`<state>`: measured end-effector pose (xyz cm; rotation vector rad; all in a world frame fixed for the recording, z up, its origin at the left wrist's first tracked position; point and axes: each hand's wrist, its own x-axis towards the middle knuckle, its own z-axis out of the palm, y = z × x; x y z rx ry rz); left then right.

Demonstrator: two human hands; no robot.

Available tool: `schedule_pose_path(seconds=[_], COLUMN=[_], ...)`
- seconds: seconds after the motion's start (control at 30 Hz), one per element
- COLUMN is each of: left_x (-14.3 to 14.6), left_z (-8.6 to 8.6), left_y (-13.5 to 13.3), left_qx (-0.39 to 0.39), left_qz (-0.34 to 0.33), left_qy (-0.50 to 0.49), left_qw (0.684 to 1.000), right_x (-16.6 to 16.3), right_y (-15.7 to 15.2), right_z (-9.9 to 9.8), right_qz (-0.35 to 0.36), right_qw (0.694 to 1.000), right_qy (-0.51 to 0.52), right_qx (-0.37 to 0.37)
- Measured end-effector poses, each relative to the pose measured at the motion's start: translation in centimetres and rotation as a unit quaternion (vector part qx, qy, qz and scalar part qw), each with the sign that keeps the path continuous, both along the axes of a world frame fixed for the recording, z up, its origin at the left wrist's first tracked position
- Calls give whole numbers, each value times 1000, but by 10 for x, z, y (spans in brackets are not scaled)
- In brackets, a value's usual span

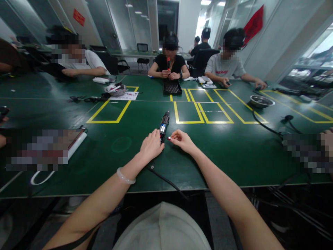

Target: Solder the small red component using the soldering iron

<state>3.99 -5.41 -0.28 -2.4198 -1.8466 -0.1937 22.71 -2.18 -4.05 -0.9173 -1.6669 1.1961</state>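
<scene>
A black elongated device (164,124) with a silver and blue cylindrical middle lies at the centre of the green table, its narrow dark end pointing away from me. My left hand (153,144) is closed around its near end, the fingers hiding much of that part. Just to the right, my right hand (182,140) pinches a small red part (169,138) with a bright shiny spot. This part is held close to the device, with a narrow gap between them. A black cable (166,180) with a small ring at its tip lies below my left hand.
Yellow tape rectangles (189,122) mark the table (140,152). Across it, a person in black (170,64) sits behind a black tray (172,93). Metal bowls stand at left (115,91) and right (261,102). Black cables (265,128) lie on the right. Other people sit around.
</scene>
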Motion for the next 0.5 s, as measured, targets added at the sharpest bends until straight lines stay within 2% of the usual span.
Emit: schedule_pose_path(seconds=[0.2,0.5], left_x=[1,-6], left_z=[3,-1], left_y=[12,10], left_qx=[-59,-74], left_qz=[-28,-31], left_qy=[-7,-57], left_qw=[998,995], right_x=[1,2], right_y=[2,3], right_z=[-1,-3], right_qz=[-19,-60], right_qw=[1000,997], right_qy=[2,-34], right_qx=[4,39])
